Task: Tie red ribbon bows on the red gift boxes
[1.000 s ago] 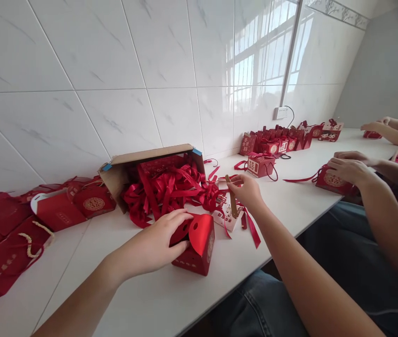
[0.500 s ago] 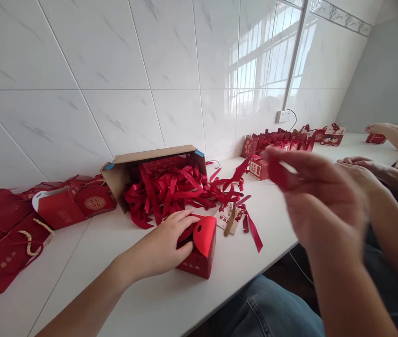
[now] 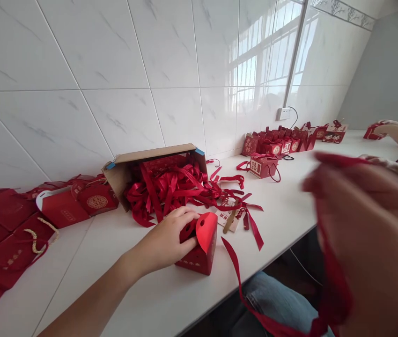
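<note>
My left hand (image 3: 165,241) rests on a small red gift box (image 3: 199,248) on the white counter (image 3: 171,299), fingers curled over its round top flaps. My right hand (image 3: 371,243) is raised close to the camera and blurred. It grips a long red ribbon (image 3: 236,274) that loops down off the counter edge and back up to the hand. A cardboard carton (image 3: 150,161) lies on its side behind the box, spilling a heap of red ribbons (image 3: 174,187).
Flat red bags and boxes (image 3: 62,206) lie at the left. White tags and a wooden stick (image 3: 230,217) sit by the ribbons. Finished red boxes (image 3: 276,145) line the tiled wall. Another person's hands (image 3: 395,133) work at the far right.
My right hand left the tags and stick, pulled a red ribbon from the heap and swung up close to the camera. My left hand stayed on the red box.
</note>
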Demonstrator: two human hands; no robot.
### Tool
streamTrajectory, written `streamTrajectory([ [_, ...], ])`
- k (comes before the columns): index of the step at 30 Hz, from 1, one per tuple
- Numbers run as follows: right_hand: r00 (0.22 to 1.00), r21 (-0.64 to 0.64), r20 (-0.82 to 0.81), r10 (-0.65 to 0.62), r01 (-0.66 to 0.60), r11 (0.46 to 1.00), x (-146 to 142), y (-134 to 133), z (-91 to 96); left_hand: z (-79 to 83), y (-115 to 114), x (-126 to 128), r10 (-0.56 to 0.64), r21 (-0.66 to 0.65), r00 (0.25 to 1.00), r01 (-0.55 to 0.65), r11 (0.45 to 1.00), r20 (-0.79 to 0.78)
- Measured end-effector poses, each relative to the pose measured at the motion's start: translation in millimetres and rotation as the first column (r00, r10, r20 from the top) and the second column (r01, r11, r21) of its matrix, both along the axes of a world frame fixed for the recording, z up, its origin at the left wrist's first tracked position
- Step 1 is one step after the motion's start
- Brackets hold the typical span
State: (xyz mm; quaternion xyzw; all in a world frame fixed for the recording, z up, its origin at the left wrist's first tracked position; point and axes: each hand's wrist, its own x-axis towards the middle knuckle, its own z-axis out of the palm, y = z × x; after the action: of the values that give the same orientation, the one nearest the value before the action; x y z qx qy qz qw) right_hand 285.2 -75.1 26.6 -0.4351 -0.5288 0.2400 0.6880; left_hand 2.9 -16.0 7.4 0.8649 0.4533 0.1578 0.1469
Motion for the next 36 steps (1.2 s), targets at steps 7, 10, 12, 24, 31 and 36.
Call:
streamTrajectory([
  [7,0.791,-0.511,-0.055,0.609,-0.546,0.663,-62,33,-21.6,4.2,-4,3,-0.008,-0.078,1.0,0.01,0.997,0.015],
  [10,0.772,-0.558,-0.088,0.63,-0.562,0.611,-65,37,-30.1,5.3,-6,5,-0.014,-0.095,1.0,0.017,0.995,0.026],
  [12,0.752,-0.571,-0.121,0.648,-0.587,0.574,-67,37,-31.6,5.8,-8,5,-0.02,-0.104,0.999,0.023,0.994,0.03],
  [24,0.778,-0.599,-0.182,0.601,-0.572,0.56,-74,40,-34.1,5.1,-13,7,-0.025,-0.141,0.998,0.034,0.989,0.06],
  [31,0.824,-0.577,-0.119,0.554,-0.512,0.636,-82,43,-40.7,1.2,-8,12,-0.027,-0.02,0.988,0.03,0.999,0.154],
  [36,0.81,-0.55,-0.112,0.576,-0.533,0.643,-85,41,-37.8,-2.5,-3,14,-0.036,0.088,0.978,0.018,0.996,0.205],
])
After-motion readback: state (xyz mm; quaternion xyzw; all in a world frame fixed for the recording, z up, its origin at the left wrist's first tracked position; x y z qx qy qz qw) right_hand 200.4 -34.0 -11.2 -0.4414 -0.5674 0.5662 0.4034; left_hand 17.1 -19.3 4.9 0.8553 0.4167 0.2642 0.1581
